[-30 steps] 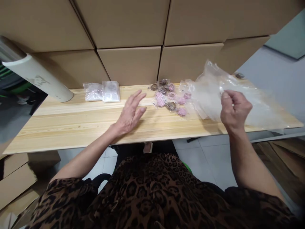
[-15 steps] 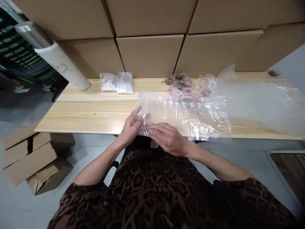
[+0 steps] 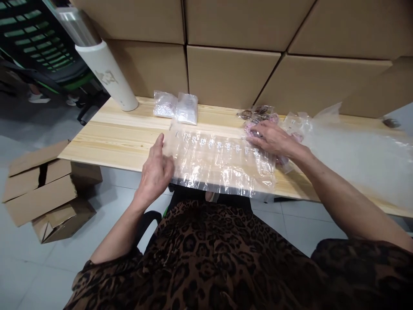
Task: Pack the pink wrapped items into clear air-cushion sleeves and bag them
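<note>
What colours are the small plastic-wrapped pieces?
The plastic-wrapped pieces: pink and brown, clearest in the head view.

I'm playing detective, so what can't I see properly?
All in the head view:
Whether the right hand grips any pink wrapped pieces: hidden by the hand itself.
Contents of the two small packets: too small.
Tops of the upper boxes: cut off by the upper edge.
Far end of the cloudy plastic: cut by the right edge.

Clear ribbed sheet, flat, overhanging table edge, wrapped pink and brown pieces alongside
</note>
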Action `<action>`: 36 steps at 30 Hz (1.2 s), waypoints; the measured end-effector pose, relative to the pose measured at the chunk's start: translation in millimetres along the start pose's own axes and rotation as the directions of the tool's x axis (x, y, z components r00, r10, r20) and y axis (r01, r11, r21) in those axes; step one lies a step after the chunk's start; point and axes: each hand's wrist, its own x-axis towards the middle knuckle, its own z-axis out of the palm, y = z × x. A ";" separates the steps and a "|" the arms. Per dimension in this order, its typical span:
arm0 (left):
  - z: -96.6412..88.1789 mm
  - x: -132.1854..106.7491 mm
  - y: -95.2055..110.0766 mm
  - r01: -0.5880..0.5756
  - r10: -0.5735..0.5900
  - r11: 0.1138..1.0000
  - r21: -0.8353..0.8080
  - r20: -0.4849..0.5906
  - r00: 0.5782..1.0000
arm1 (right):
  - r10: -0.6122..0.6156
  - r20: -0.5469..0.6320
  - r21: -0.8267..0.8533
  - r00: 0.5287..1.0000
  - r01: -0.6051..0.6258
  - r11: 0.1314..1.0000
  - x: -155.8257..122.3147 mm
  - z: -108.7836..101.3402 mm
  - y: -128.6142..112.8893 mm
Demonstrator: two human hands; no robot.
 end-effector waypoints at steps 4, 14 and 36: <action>6.4 -7.8 10.3 -0.099 0.127 0.979 0.176 -0.157 0.979 | -0.070 0.008 0.075 0.998 0.069 0.995 0.3 11.8 13.4; 48.7 -24.1 36.9 -0.260 0.264 0.959 0.111 -0.025 0.964 | -0.103 0.180 0.154 0.978 0.076 0.985 4.1 -8.2 36.9; 66.8 -23.7 22.1 -0.271 0.280 0.955 0.121 -0.059 0.958 | 0.178 0.239 0.236 0.954 -0.235 0.943 52.8 -34.4 -13.4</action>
